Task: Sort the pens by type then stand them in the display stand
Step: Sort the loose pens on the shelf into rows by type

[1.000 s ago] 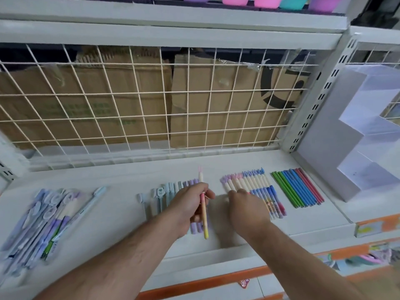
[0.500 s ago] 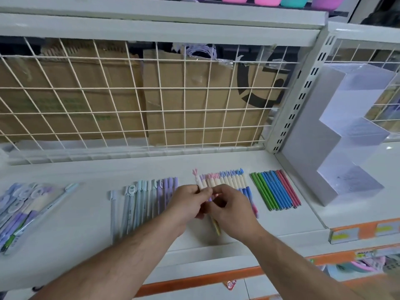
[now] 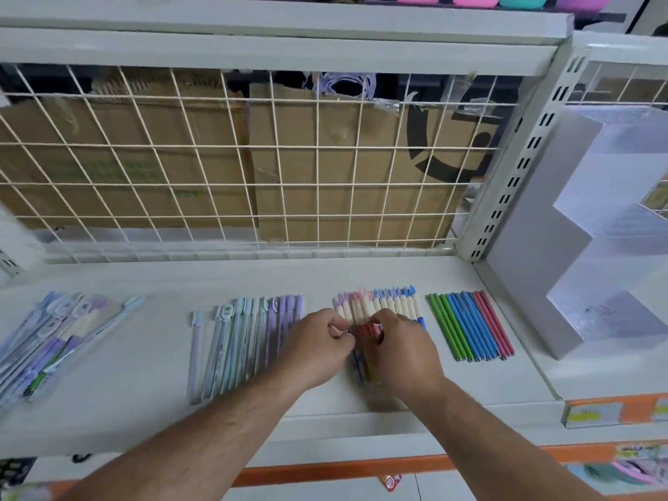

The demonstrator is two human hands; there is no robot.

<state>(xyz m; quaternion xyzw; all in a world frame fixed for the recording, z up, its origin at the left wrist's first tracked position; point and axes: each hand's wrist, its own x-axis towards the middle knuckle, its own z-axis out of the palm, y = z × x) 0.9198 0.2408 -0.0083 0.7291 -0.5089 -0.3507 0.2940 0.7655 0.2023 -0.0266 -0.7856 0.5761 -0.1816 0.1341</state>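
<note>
Hands: left hand (image 3: 318, 347) and right hand (image 3: 401, 350), fingers curled, pinch barrels among the cream-capped pens (image 3: 383, 305), likely squaring that row.
Pens: all lie flat, left of the display stand (image 3: 535, 283), grouped by type; green-blue-red set (image 3: 470, 325) nearest it, loose heap (image 3: 54, 338) farthest.
Stand: no pens showing in it.

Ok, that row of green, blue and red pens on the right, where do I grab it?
Pinch the green, blue and red pens across their mid-barrels from above, squeezing outer green and outer red inward: they lie flat, parallel and touching, bare shelf either side.
</note>
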